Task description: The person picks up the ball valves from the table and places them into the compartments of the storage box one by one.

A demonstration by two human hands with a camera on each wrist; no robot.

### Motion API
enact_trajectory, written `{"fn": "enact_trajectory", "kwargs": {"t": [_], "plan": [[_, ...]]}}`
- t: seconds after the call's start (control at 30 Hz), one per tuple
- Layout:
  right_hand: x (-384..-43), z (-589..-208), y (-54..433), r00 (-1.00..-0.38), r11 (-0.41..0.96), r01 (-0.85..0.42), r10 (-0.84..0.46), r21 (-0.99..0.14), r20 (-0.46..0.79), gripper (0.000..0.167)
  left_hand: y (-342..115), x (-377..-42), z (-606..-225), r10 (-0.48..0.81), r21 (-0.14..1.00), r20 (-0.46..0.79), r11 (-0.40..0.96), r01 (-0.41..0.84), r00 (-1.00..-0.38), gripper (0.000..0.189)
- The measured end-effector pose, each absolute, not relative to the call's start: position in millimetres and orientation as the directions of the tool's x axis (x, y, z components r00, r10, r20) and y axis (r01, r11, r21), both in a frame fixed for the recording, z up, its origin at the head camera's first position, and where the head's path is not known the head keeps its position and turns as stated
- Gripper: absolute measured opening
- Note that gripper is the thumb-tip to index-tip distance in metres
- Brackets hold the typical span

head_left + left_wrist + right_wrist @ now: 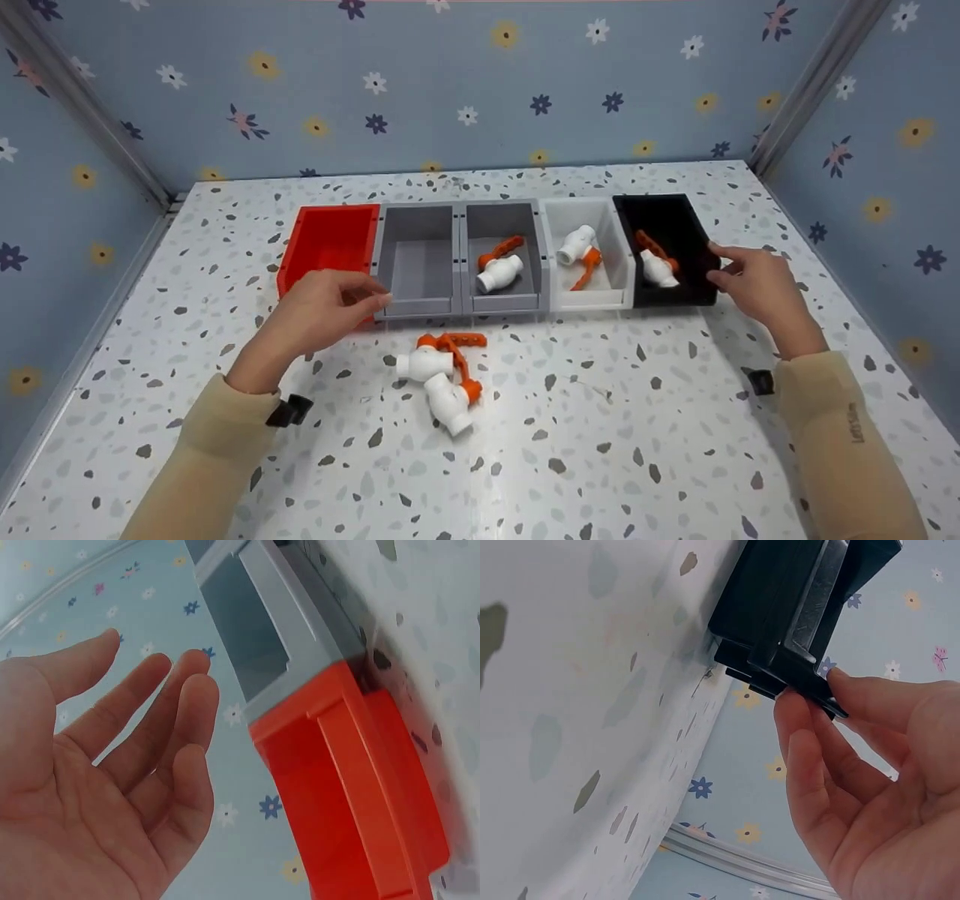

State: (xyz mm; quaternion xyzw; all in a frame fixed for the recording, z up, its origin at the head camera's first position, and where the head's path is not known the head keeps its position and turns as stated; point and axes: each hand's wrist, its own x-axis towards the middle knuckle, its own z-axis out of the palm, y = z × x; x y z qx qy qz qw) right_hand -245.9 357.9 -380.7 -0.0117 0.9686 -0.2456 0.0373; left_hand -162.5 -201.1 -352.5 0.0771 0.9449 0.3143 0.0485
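Note:
My left hand (319, 311) hovers by the red bin (330, 232), its fingers loosely bent. In the left wrist view, no contact shows between that hand (127, 765) and the red bin (330, 810). At the far right, my right hand (761, 285) pinches the side edge of the black bin (667, 296) between thumb and fingers, as the right wrist view also shows. Inside the black bin lies a white ball valve (658, 268) with an orange lever. Two more ball valves (426, 365) (448, 405) lie touching on the table before the bins.
Between red and black stand a grey bin (416, 307), another grey bin (506, 303) and a white bin (592, 300), side by side. The right grey bin holds a ball valve (500, 274), the white one another (576, 244). Flowered walls (465, 90) enclose the speckled table (600, 450).

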Motion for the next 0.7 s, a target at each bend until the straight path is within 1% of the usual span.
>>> {"fn": "enact_trajectory", "kwargs": {"t": [0.37, 0.57, 0.7], "plan": [[-245, -380, 358, -0.998, 0.875, -0.014, -0.044, -0.484, -0.051, 0.055, -177, -158, -366, 0.328, 0.608, -0.089, 0.766, 0.210, -0.941, 0.026], [-245, -380, 358, -0.997, 0.878, -0.013, -0.046, -0.478, -0.058, 0.056, -169, -155, -374, 0.377, 0.596, -0.135, 0.769, 0.229, -0.916, 0.030], [-246, -381, 359, -0.996, 0.879, -0.010, -0.049, -0.477, -0.069, 0.056, -167, -154, -380, 0.415, 0.574, -0.146, 0.775, 0.265, -0.898, 0.032]]}}
